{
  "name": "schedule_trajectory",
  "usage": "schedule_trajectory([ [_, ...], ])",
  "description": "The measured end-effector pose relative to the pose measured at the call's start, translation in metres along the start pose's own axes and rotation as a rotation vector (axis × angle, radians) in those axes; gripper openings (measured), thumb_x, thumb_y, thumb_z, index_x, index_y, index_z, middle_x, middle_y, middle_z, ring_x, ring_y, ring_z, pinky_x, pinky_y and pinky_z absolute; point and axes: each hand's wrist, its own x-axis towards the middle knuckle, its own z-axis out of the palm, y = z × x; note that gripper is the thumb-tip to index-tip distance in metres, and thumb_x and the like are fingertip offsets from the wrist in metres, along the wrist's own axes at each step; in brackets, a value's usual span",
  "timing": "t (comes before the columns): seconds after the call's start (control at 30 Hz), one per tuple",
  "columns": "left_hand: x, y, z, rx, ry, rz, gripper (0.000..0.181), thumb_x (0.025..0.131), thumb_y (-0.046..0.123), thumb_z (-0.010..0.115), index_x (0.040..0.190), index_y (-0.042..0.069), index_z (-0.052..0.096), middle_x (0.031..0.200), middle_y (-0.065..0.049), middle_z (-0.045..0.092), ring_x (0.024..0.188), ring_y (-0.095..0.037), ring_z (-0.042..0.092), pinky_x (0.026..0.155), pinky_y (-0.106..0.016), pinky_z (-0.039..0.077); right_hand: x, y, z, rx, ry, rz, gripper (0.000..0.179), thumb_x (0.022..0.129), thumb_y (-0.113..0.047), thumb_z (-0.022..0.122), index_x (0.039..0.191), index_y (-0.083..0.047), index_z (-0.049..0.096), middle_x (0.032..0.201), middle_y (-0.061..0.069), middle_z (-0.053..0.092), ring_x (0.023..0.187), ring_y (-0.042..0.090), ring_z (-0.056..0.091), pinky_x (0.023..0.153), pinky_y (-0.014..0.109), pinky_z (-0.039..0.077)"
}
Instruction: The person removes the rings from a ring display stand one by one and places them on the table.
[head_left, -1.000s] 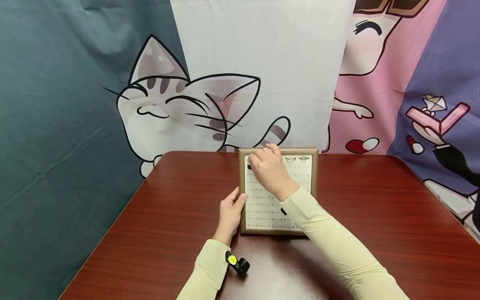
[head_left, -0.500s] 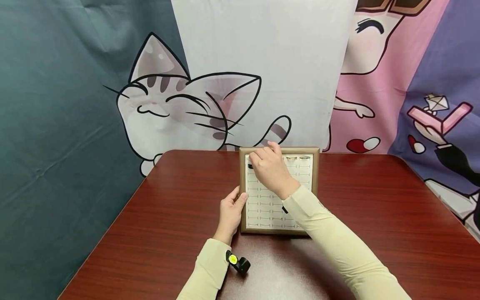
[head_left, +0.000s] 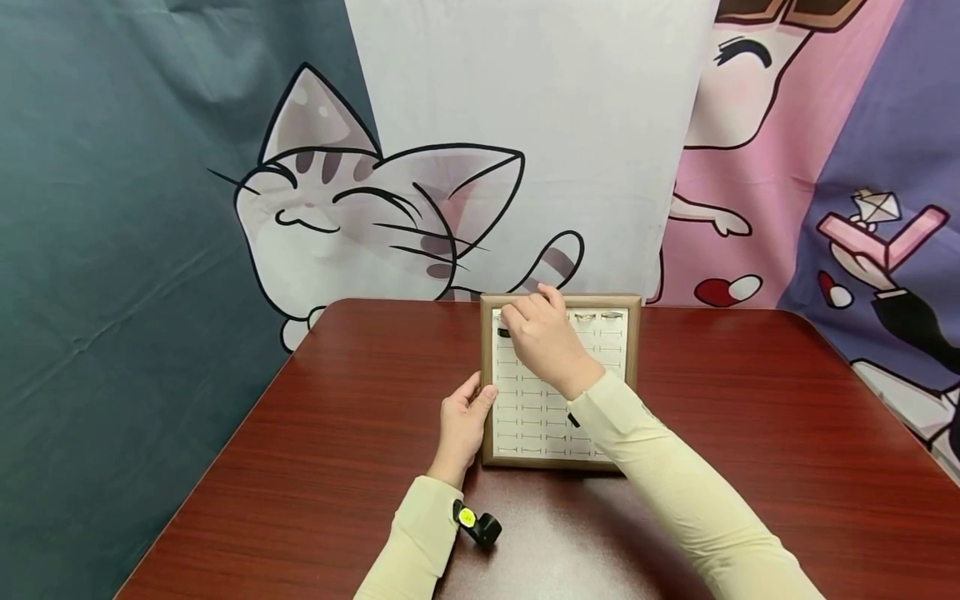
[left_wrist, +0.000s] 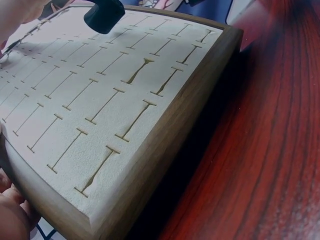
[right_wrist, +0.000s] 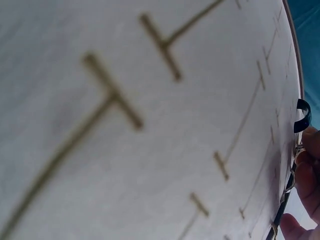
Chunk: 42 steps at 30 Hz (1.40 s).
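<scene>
A ring display board [head_left: 532, 425], white with rows of slits and a wooden frame, stands propped up on the table. My left hand [head_left: 459, 425] grips its left edge, thumb on the front of the frame. My right hand [head_left: 547, 342] is bent over the upper left of the board, fingertips at the top row of slits. There, in the right wrist view, its fingers [right_wrist: 307, 182] pinch a small silvery ring [right_wrist: 299, 149], mostly hidden by them. A black ring [head_left: 504, 332] sits in the slit row just below. More thin rings [head_left: 611, 316] fill the top row at right.
The reddish-brown table [head_left: 360, 400] extends on both sides of the board. Behind it hangs a cartoon-printed cloth [head_left: 600, 125]. A black wrist camera [head_left: 483, 527] on the left sleeve juts out close in front of the board.
</scene>
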Motion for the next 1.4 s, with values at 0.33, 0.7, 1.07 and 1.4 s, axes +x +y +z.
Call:
schedule_trajectory([
  [0.33, -0.001, 0.001, 0.001, 0.017, -0.002, -0.01, 0.039, 0.09, 0.008, 0.06, 0.125, -0.007, 0.053, 0.112, -0.026, 0.061, 0.083, -0.003, 0.061, 0.072, -0.018, 0.051, -0.005, 0.002, -0.003, 0.061, 0.077, -0.023, 0.006, 0.08, 0.001, 0.066, 0.08, -0.001, 0.059, 0.079, 0.009, 0.064, 0.076, 0.027, 0.061, 0.093, 0.051, 0.04],
  [0.7, 0.003, 0.002, 0.0, 0.031, -0.004, -0.044, 0.038, 0.089, 0.002, 0.058, 0.125, -0.011, 0.051, 0.112, -0.029, 0.06, 0.081, -0.003, 0.06, 0.071, -0.019, 0.052, -0.022, 0.015, -0.034, 0.048, 0.176, 0.001, 0.009, 0.088, -0.004, 0.056, 0.081, 0.0, 0.061, 0.074, 0.009, 0.063, 0.065, 0.026, 0.059, 0.089, 0.053, 0.04],
  [1.07, 0.004, 0.003, 0.001, 0.06, 0.016, -0.031, 0.039, 0.09, 0.011, 0.061, 0.125, -0.004, 0.054, 0.11, -0.023, 0.063, 0.078, -0.003, 0.061, 0.069, -0.019, 0.052, -0.075, 0.043, -0.077, 0.011, 0.206, 0.101, 0.013, 0.089, -0.004, 0.054, 0.082, 0.002, 0.063, 0.073, 0.014, 0.06, 0.066, 0.03, 0.055, 0.086, 0.055, 0.035],
  [1.4, 0.004, 0.003, 0.0, 0.072, 0.019, -0.038, 0.041, 0.09, 0.012, 0.061, 0.126, -0.004, 0.053, 0.111, -0.023, 0.063, 0.08, -0.005, 0.061, 0.07, -0.019, 0.052, -0.15, 0.059, -0.086, -0.073, 0.113, 0.208, 0.028, 0.096, -0.016, 0.048, 0.081, 0.004, 0.062, 0.071, 0.016, 0.06, 0.064, 0.032, 0.054, 0.082, 0.057, 0.035],
])
